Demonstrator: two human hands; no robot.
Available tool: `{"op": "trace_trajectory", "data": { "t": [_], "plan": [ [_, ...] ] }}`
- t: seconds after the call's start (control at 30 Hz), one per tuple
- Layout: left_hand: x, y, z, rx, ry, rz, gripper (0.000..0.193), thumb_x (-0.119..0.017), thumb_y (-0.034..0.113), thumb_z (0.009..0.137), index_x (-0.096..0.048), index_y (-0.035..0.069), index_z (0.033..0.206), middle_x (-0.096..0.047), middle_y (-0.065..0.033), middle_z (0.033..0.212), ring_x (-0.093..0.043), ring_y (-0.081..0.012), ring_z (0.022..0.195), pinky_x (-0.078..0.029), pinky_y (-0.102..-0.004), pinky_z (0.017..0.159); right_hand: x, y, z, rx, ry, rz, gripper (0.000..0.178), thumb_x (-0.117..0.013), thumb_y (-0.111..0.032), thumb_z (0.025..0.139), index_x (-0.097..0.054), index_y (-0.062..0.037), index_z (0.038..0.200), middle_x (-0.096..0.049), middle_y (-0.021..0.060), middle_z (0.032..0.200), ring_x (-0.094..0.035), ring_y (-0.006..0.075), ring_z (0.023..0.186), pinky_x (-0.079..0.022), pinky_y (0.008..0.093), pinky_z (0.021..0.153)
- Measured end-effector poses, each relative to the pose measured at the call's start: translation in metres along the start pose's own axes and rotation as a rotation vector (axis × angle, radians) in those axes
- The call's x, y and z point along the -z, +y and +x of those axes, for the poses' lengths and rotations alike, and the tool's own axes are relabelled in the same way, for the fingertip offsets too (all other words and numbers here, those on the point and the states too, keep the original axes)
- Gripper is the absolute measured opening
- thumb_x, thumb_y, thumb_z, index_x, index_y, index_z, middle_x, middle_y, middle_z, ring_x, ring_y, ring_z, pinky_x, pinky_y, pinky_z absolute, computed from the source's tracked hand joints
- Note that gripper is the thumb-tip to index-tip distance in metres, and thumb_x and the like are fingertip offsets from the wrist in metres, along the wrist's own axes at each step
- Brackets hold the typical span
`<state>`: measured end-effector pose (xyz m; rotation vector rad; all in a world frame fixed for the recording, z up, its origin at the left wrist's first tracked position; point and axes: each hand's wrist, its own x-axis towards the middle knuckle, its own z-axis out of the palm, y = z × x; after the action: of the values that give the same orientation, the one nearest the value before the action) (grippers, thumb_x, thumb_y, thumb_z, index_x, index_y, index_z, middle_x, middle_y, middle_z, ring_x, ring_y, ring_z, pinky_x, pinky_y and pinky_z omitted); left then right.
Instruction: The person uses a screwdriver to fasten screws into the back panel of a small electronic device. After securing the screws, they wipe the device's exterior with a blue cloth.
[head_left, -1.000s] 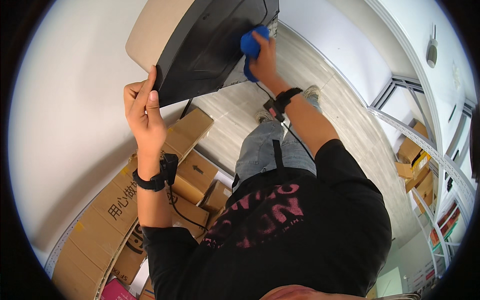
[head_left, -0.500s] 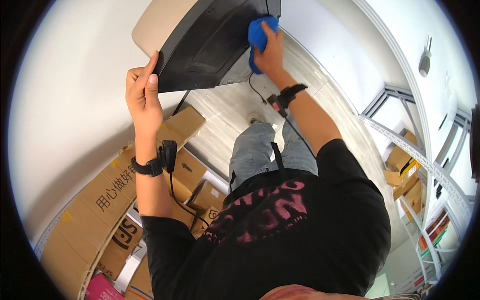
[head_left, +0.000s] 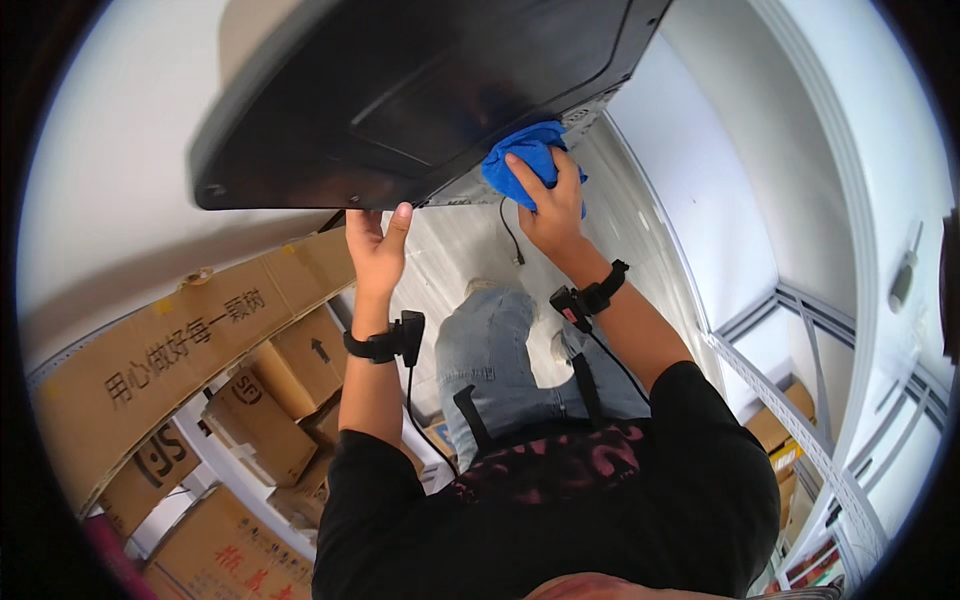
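Above me a large black panel with a rounded corner leans out from the wall; whether it is the side of an appliance I cannot tell. My left hand grips its lower edge from below, thumb upright at the rim and the other fingers partly hidden behind it. A crumpled blue cloth is bunched in my right hand, pressed against the panel's lower right edge, where a paler underside shows. A thin black cord hangs just below the cloth.
Cardboard boxes stand on a shelf to my left, behind a long cardboard strip. Metal shelving with more boxes is on the right. A screwdriver shows on the white surface at far right. Black straps with cabled devices circle both wrists.
My left hand has shifted from the panel's left edge to its lower edge. The cloth in my right hand has moved down along the panel. The panel now looks larger and nearer.
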<state>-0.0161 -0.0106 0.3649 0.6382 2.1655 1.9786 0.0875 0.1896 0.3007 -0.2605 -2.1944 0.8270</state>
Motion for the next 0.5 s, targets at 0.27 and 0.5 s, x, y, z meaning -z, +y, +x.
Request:
{"op": "trace_trajectory", "data": {
  "t": [0.27,0.5],
  "plan": [
    [-0.021,-0.094,0.006,-0.437,0.124,0.055,0.045,-0.054,0.028,0.093,-0.042,-0.004,0.122,-0.051,-0.0107,0.116,-0.048,-0.0169,0.104,-0.034,-0.0290,0.095,-0.074,0.029,-0.021,0.189,0.400,0.005,0.051,-0.061,-0.006,0.072,-0.062,-0.0275,0.118,-0.039,0.0183,0.119,-0.040,0.0376,0.106,-0.034,0.0461,0.087],
    [-0.022,-0.095,0.009,-0.384,0.228,0.106,0.059,-0.041,0.033,0.098,-0.022,-0.001,0.142,-0.037,-0.0112,0.138,-0.039,-0.0181,0.121,-0.028,-0.0309,0.104,-0.122,0.010,-0.046,0.535,0.417,-0.076,0.024,-0.066,-0.030,0.074,-0.068,-0.0338,0.098,-0.045,0.0072,0.116,-0.040,0.0307,0.105,-0.037,0.0440,0.075]
  ]
}}
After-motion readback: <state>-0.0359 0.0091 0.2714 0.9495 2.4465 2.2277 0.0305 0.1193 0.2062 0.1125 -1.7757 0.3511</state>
